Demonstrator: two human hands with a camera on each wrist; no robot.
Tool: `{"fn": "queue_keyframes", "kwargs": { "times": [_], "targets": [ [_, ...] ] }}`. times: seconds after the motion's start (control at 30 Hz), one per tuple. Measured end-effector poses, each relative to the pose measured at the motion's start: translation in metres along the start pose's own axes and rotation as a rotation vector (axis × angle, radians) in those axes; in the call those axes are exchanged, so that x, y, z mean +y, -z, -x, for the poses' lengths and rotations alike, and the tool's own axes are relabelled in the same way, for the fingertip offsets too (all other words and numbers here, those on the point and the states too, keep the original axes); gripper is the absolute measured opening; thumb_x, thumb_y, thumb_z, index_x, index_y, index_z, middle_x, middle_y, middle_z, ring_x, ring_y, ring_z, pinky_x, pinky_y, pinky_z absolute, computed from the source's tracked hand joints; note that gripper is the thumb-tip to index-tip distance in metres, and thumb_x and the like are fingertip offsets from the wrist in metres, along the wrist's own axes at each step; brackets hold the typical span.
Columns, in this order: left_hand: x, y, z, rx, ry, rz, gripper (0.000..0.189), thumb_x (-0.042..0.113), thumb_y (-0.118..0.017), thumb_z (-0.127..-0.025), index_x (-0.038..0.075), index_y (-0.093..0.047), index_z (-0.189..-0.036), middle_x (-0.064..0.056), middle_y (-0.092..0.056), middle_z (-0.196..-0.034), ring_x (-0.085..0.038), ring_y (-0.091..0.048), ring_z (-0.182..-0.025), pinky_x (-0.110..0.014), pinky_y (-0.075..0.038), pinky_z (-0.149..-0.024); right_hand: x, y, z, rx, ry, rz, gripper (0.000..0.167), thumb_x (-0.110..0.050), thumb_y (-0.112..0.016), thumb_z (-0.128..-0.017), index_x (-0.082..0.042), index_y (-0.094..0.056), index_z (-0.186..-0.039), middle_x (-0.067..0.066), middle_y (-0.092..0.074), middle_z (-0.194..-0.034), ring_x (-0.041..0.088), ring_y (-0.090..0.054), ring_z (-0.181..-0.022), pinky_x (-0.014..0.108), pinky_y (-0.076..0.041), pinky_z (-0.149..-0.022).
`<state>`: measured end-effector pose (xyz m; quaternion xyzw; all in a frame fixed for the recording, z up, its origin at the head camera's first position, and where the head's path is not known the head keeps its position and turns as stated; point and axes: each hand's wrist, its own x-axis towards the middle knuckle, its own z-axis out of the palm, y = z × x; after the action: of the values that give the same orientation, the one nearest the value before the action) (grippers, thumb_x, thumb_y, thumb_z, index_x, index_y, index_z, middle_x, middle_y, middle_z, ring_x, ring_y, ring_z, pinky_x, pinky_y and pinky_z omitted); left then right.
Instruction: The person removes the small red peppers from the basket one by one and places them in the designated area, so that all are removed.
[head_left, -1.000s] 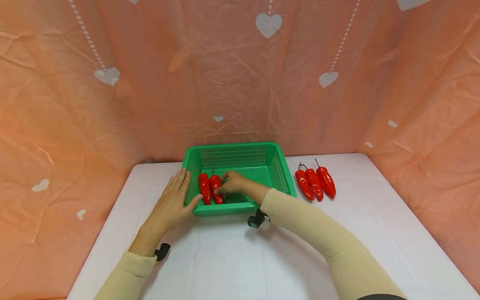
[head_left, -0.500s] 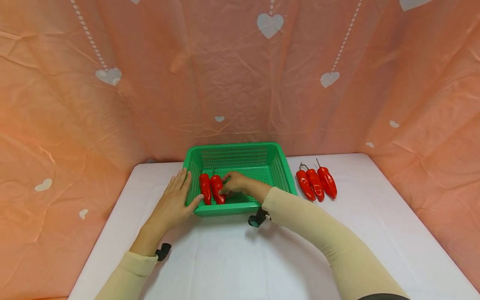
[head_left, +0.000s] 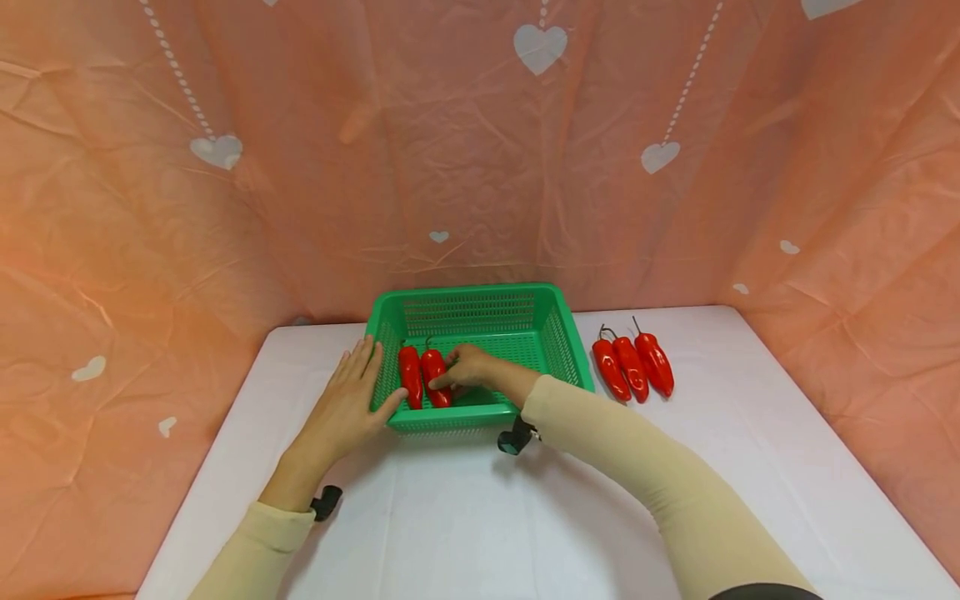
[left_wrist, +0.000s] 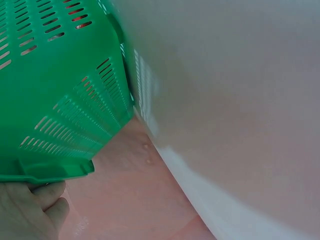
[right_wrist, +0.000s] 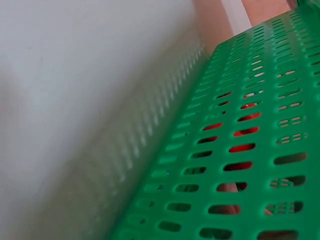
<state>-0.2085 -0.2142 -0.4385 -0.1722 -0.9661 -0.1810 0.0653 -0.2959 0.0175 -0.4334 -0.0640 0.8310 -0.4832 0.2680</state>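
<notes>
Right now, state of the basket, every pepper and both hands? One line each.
Green basket: upright, two peppers inside
Left basket pepper: lying, not held
Right basket pepper: lying, thumb across it
Three table peppers: lying side by side, stems on, untouched
Left hand: fingers straight, against basket's left side
Right hand: inside basket, touching pepper, grip unclear

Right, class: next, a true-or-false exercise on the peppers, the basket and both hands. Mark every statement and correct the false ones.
1. Two red peppers show inside the green basket. True.
2. Four peppers lie on the table. False: three loose peppers lie there, to the basket's right.
3. The left hand touches the basket's rim. True.
4. The right hand is outside the basket. False: it is inside, its thumb on a pepper.
</notes>
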Motion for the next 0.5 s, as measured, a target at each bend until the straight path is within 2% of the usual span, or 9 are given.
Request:
{"fn": "queue_keyframes", "kwargs": {
  "times": [0.33, 0.5],
  "targets": [
    [0.0006, 0.0004, 0.0009, 0.001, -0.003, 0.007, 0.093, 0.055, -0.054, -0.109, -0.01, -0.02, -0.166, -0.027, -0.011, -0.177, -0.046, -0.009, -0.164, -0.057, -0.007, -0.134, -0.0003, 0.0031, -0.0014, 0.0, -0.01, 0.043, 0.062, -0.011, -0.084, -0.093, 0.007, -0.053, -0.144, 0.022, -0.068, -0.123, 0.032, -0.077, -0.098, 0.039, -0.064, -0.091],
    [0.0004, 0.0002, 0.001, 0.013, -0.005, 0.008, 0.093, 0.054, -0.055, -0.108, -0.01, -0.022, -0.166, -0.028, -0.012, -0.176, -0.047, -0.012, -0.164, -0.057, -0.008, -0.134, -0.0028, 0.0066, -0.0032, 0.045, 0.01, 0.041, 0.062, -0.013, -0.083, -0.093, 0.006, -0.054, -0.145, 0.019, -0.07, -0.12, 0.029, -0.076, -0.094, 0.039, -0.062, -0.091]
  ]
}}
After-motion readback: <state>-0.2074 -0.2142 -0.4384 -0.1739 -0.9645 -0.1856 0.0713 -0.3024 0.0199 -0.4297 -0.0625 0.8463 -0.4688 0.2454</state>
